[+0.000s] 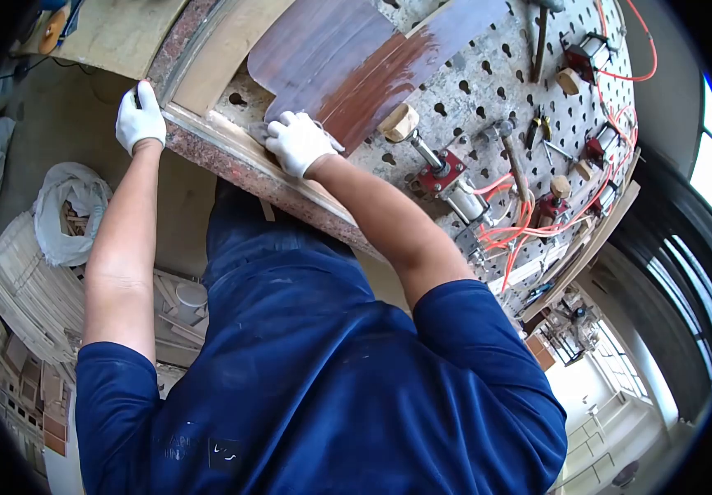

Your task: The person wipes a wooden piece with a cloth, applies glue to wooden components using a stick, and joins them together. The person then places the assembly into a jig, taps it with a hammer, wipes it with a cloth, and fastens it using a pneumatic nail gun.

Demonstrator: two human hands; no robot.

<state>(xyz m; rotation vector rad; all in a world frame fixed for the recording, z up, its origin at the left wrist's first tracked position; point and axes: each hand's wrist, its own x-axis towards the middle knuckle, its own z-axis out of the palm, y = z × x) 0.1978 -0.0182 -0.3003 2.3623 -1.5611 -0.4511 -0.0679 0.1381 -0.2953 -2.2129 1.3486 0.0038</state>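
Note:
My left hand (140, 124), in a white glove, is at the near left corner of the work table, its fingers bent against the reddish speckled edge (207, 155). In a matching white glove, my right hand (298, 144) lies palm down with fingers apart by the lower end of a wooden panel (323, 54). Part of this panel is dark reddish brown and wet-looking, the rest dull grey-purple. Something pale and blurred by the right fingertips is hard to make out. A light wooden strip (228, 49) runs along the table's left side.
The perforated metal table top (475, 91) carries a pneumatic clamp (446, 177) with a wooden block, more clamps with orange hoses (525, 219), two hammers (512, 157) and pliers (540, 128). A white bag of scraps (71, 214) stands on the floor at left.

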